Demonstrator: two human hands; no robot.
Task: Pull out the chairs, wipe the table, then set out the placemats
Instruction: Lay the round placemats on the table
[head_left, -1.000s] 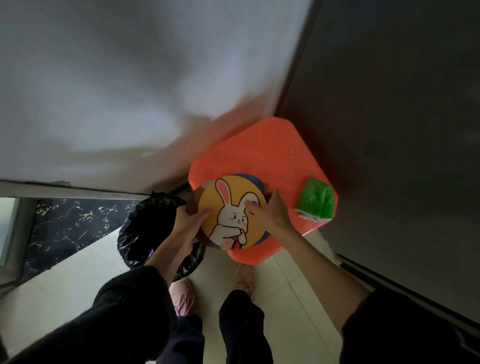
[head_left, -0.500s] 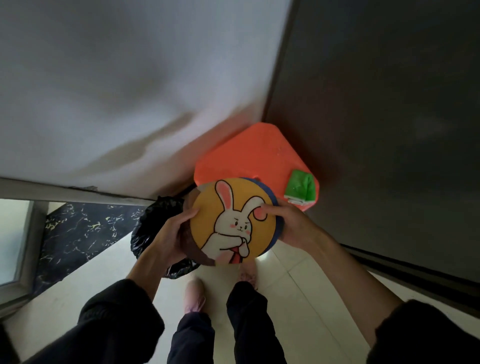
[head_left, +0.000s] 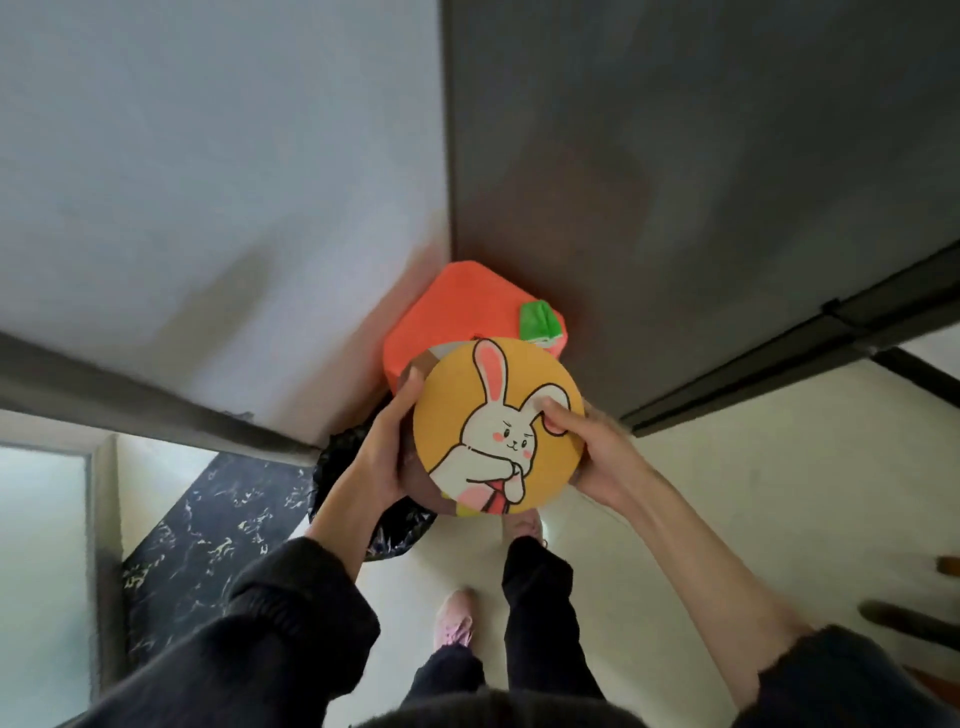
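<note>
Head view: both hands clamp a stack of round placemats (head_left: 498, 423), rabbit print on top, held in the air above the floor, in front of the near edge of an orange stool (head_left: 447, 317). Left hand (head_left: 384, 447) grips the left rim, right hand (head_left: 589, 447) the right rim, thumb on top. Green cloth (head_left: 540, 321) lies at the stool's right corner. No desk in view. Risk: lower mats sit offset, at least 2 edges showing; a loose rim grip could let 1 slide out toward the black bin bag (head_left: 358, 467).
</note>
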